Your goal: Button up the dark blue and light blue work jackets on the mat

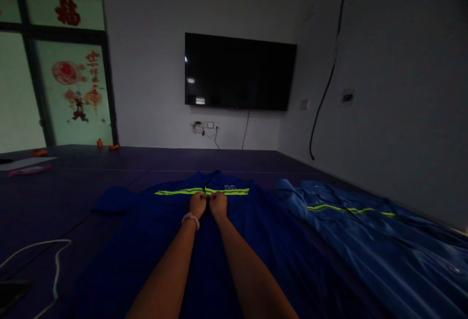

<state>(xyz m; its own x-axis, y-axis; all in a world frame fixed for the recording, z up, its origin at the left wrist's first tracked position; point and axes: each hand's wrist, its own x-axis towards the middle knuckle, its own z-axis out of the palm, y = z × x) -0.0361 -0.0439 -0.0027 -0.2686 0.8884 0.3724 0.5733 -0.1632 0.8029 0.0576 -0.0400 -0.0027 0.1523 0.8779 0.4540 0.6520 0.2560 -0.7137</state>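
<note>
A dark blue work jacket [153,231] with a yellow-green reflective stripe lies spread flat on the dark floor mat in front of me. Both arms reach out over it. My left hand [198,205], with a pale band at the wrist, and my right hand [218,203] sit side by side at the jacket's front centre line, just below the stripe. Both are closed in pinches on the fabric edges where the front closes. What exactly lies between the fingertips is too small to see.
A second, lighter blue jacket [365,231] with a reflective stripe lies to the right by the wall. A white cable [54,260] curls on the mat [73,182] at lower left. A wall-mounted TV [239,71] and decorated glass doors [69,89] stand beyond.
</note>
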